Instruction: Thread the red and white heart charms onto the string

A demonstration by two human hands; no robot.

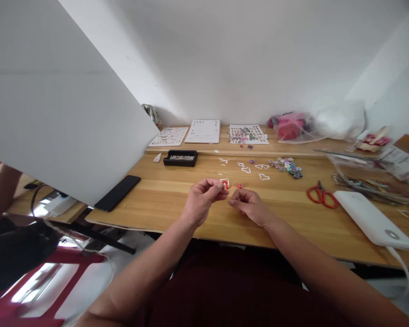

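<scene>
Red paper piece (226, 183) pinched in left hand (202, 200) — fingers closed on it. Right hand (248, 205) curled shut beside it, contents unclear, near the tabletop (177, 200) front edge.

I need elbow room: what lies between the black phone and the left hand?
Head view: only bare wooden table separates the black phone from the left hand.

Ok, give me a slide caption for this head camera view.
Left hand pinches a small red paper coil beside the right hand over a light wooden table.

White walls (245, 59) — wooden desk (170, 200)
</scene>
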